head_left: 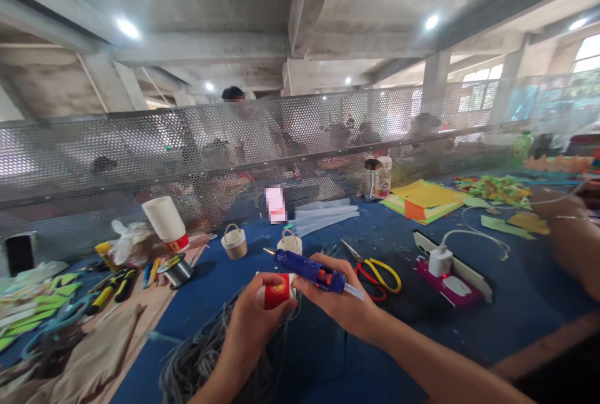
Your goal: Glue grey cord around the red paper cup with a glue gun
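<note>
My left hand (255, 310) is closed round a small red-and-white paper cup (277, 291) lying on its side. In my right hand (340, 297) is a blue hot glue gun (309, 268), its nozzle pointing left and a clear glue stick out of its back end. The fingertips of that hand also touch the cup's right end. Below the left hand lies a heap of grey cord (201, 354). Just beyond the glue gun stand two small baskets with handles, one (234, 242) to the left and another (289, 242) partly hidden behind the gun.
Red-and-yellow-handled scissors (382, 272) lie right of my hands, near a purple power strip (450, 285) with a charger plugged in. Stacked paper cups (165, 222) and a wire spool (175, 270) stand left. A perforated metal screen (187, 166) runs behind. Another person's arm (565, 235) is at right.
</note>
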{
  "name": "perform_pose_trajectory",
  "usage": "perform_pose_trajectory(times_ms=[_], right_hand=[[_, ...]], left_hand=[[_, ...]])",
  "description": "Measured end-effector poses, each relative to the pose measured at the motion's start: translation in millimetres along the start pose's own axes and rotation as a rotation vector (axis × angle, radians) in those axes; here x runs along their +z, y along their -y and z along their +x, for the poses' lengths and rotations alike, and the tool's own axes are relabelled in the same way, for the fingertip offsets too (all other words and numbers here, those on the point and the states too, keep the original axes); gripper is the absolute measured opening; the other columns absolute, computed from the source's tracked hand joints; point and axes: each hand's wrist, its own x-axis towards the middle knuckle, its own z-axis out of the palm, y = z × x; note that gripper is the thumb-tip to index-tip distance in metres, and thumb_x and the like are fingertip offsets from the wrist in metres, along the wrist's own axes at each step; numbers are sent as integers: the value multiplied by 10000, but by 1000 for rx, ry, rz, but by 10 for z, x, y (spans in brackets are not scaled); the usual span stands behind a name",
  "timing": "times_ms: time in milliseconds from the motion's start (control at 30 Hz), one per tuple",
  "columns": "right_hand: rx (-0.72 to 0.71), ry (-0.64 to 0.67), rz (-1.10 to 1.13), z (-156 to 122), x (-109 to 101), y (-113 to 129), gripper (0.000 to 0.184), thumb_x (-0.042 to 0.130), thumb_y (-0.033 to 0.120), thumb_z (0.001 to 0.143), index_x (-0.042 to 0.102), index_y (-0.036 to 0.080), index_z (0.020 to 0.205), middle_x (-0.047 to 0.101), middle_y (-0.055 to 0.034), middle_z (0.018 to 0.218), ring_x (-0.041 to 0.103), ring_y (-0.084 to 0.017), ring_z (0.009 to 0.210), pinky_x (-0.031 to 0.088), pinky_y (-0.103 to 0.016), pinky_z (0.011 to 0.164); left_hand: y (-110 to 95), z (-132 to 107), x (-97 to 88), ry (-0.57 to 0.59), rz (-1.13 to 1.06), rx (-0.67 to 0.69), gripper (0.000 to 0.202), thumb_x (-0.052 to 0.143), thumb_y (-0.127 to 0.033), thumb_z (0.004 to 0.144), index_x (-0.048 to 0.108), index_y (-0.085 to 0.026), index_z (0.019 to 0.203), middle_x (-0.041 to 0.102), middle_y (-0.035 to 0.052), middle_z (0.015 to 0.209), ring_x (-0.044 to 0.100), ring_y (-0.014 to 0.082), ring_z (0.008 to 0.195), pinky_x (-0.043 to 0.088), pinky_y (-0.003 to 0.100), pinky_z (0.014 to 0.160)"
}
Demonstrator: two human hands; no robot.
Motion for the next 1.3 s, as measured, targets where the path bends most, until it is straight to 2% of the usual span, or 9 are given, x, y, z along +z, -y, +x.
perform_pose_trajectory(times_ms=[100, 200, 333, 400, 567, 667, 867, 1100, 1300], right_hand=[[18, -12, 13, 4, -5, -5, 225, 765, 387, 779, 649, 195, 773, 483, 47, 673, 392, -108, 603, 341, -208, 541], [27, -31, 17, 11, -5, -16, 218, 742, 405, 796, 689, 197, 833, 577, 26, 710, 485, -127, 638, 401, -216, 580], [18, -59, 22, 32, -11, -30, 232, 751, 409, 787, 722, 194, 869, 661, -4, 755, 576, -159, 692, 457, -234, 613], [21, -66, 14, 46, -18, -68, 202, 751, 383, 794, 724, 200, 877, 676, -5, 769, 587, -160, 695, 463, -240, 624], [72, -215, 28, 79, -25, -213, 219, 780, 404, 762, 710, 205, 822, 700, -12, 756, 584, -153, 629, 453, -235, 548], [114, -203, 66, 101, -33, -217, 244, 785, 425, 761, 699, 208, 831, 716, -8, 782, 548, -123, 574, 427, -219, 512], [135, -177, -5, 154, -93, -139, 228, 752, 400, 791, 685, 186, 831, 640, 26, 682, 428, -77, 499, 341, -195, 453], [208, -213, -182, 229, -160, -164, 141, 676, 287, 798, 701, 156, 752, 458, 68, 491, 383, -81, 467, 303, -202, 444], [256, -207, -190, 241, -148, -228, 174, 665, 304, 780, 712, 143, 736, 472, 59, 498, 374, -80, 447, 300, -207, 426]], left_hand=[[28, -1, 15, -21, 18, -7, 320, 847, -330, 570, 637, -219, 785, 675, -26, 636, 602, 180, 557, 463, 256, 554], [50, -10, 17, -21, 6, -5, 333, 848, -375, 574, 623, -218, 763, 689, -12, 674, 621, 191, 591, 467, 265, 574], [62, -17, 5, 17, -27, -15, 333, 831, -381, 613, 601, -213, 786, 654, -33, 611, 598, 175, 550, 446, 253, 540], [65, -16, 1, 32, -44, -18, 329, 832, -362, 622, 592, -211, 789, 654, -36, 609, 589, 164, 548, 441, 247, 538], [104, -14, 7, 66, -90, -40, 333, 837, -335, 619, 572, -210, 777, 682, -25, 662, 597, 155, 545, 469, 256, 538], [125, -22, 8, 88, -115, -51, 356, 846, -329, 619, 550, -209, 777, 674, -29, 669, 591, 144, 548, 473, 254, 542], [109, -49, -1, 156, -209, -71, 358, 857, -294, 616, 551, -201, 778, 656, -45, 622, 551, 121, 524, 418, 220, 517], [81, -81, -5, 117, -251, -91, 389, 890, -322, 554, 567, -200, 733, 698, -23, 641, 576, 130, 521, 424, 219, 509], [96, -111, 4, 111, -368, -84, 439, 911, -347, 521, 554, -202, 731, 694, -10, 696, 585, 132, 539, 435, 216, 495]])
